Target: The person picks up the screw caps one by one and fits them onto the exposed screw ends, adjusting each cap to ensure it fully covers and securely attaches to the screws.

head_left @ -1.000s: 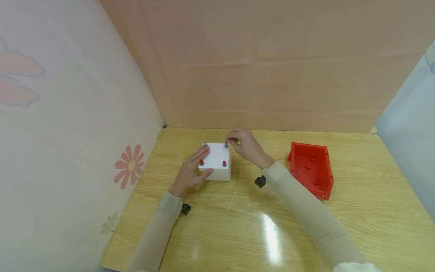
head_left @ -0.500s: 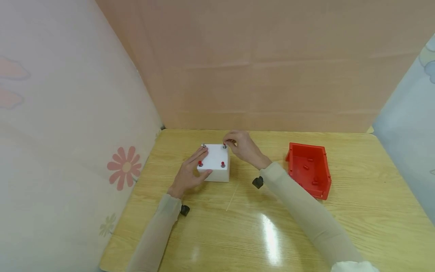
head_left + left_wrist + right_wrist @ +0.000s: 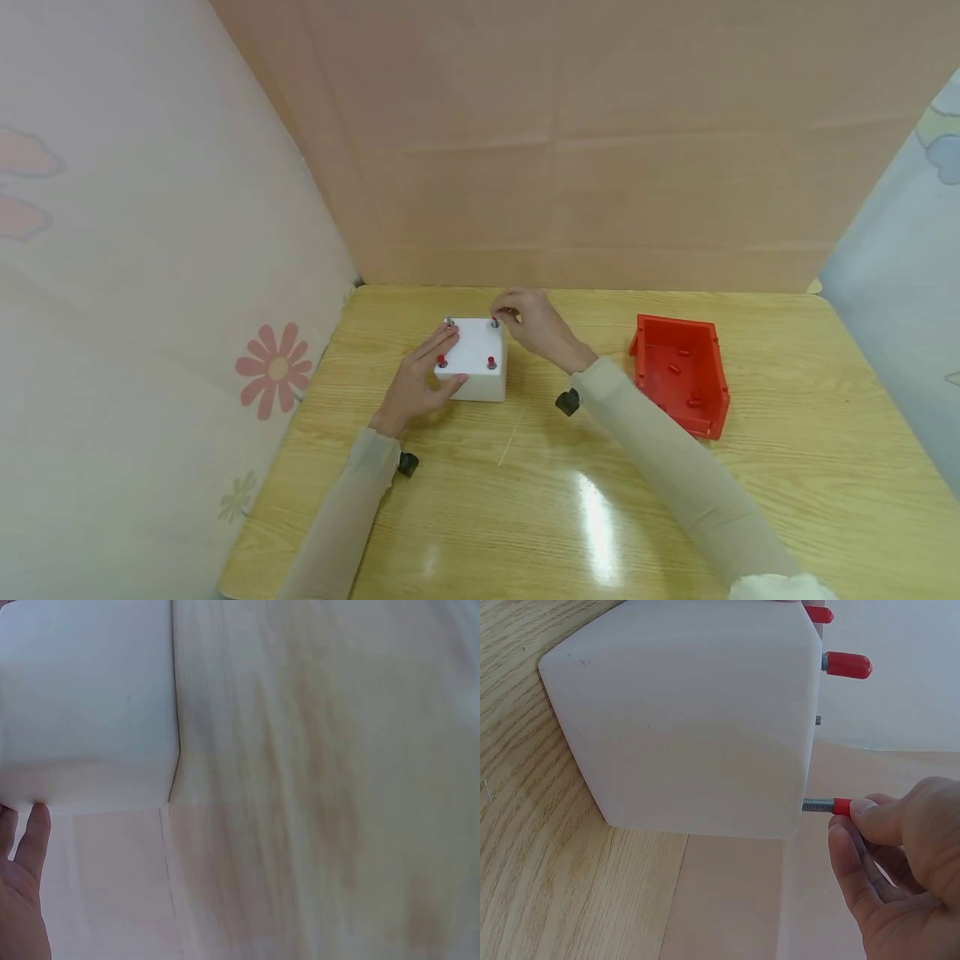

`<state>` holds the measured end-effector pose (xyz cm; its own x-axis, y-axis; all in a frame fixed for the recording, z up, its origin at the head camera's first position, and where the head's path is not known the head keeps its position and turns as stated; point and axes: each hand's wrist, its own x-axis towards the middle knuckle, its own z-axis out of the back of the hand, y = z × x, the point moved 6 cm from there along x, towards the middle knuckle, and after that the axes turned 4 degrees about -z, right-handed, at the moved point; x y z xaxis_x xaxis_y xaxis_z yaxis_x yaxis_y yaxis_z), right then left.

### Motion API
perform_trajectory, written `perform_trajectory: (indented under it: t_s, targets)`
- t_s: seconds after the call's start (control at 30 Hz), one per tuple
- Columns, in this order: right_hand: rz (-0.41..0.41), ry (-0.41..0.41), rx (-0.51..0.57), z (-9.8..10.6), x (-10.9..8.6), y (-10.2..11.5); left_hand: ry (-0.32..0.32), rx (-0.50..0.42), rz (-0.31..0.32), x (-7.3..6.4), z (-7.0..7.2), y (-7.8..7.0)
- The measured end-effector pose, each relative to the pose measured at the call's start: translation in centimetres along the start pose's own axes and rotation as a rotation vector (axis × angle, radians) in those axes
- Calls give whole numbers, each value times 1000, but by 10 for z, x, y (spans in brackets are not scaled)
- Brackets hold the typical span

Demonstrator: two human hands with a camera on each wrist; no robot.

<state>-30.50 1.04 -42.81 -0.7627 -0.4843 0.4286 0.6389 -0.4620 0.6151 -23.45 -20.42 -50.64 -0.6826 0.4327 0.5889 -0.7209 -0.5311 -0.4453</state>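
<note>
A brown backdrop point(image 3: 555, 150) is rising behind a wood-grain table point(image 3: 787, 483). A red bin point(image 3: 678, 331) is standing at the right, small red pieces point(image 3: 674, 369) lying inside. Left of it, a white block point(image 3: 477, 346) is sitting on the table. The left hand point(image 3: 412, 385) is resting extended fingers on its top, thumb touching the near face. The right hand point(image 3: 542, 327) is pinching a red cap point(image 3: 842, 806) on the far-right bolt point(image 3: 817, 805). Other red caps point(image 3: 849, 665) are covering both near bolts point(image 3: 825, 661); the far-left bolt point(image 3: 450, 322) is showing bare metal.

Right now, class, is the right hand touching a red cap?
Touching: the right wrist view shows the right hand pinching the red cap, no gap visible.
</note>
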Motion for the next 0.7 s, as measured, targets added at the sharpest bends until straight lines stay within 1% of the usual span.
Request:
perform_trajectory:
  t_s: [0.27, 0.5, 0.7]
  targets:
    - [19, -14, -15, -1, 0, -1, 8, -3, 17, -1, 0, 1]
    - [25, -24, -12, -1, -1, 1, -7, -7, -4, 0, 0, 0]
    - [23, -14, -4, -1, 0, 1, -9, -7, -4, 0, 0, -1]
